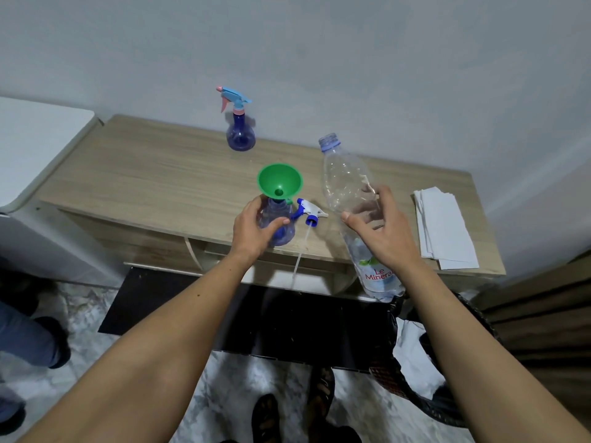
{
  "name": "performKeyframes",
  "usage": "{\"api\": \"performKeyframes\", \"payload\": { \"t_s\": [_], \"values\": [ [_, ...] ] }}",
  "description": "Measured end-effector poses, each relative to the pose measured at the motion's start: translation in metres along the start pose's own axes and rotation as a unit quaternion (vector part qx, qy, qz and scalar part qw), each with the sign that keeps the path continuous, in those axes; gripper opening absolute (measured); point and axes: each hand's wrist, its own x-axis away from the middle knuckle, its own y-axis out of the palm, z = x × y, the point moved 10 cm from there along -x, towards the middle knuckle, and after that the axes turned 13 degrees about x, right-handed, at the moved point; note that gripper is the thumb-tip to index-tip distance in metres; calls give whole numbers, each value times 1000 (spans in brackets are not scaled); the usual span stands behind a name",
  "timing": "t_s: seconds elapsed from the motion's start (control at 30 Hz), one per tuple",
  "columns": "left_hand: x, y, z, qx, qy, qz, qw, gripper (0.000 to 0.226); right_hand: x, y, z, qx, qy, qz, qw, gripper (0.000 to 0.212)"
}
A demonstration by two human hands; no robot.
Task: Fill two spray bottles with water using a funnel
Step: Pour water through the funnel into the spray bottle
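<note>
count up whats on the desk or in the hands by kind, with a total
spray bottles: 2, the near spray bottle in the left hand, the far spray bottle by the wall
funnel: 1, green funnel in the near bottle's neck
loose spray head: 1, white and blue spray head
water bottle: 1, clear water bottle in the right hand
paper stack: 1, white paper stack
total: 6

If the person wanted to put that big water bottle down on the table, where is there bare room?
The widest bare stretch of table is left of the green funnel. A smaller patch lies between the far spray bottle and the paper stack. The near edge is crowded: held spray bottle, loose sprayer head.
</note>
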Motion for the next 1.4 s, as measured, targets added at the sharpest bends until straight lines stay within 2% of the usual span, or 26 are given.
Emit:
{"api": "performKeyframes", "payload": {
  "t_s": [0.27, 0.6, 1.4],
  "values": [
    [-1, 0, 3, -11, 0, -4, 1000, 58, 0, -13, -12, 143, -19, -40, 989, 62],
    [-1, 2, 7, -12, -12, -18, 1000, 59, -7, -24, -33, 314, -87, -59, 944, 62],
    [-2, 1, 3, 12, 6, -18, 1000, 61, -19, -38, -43, 417, -110, -53, 901, 67]
  ]
}}
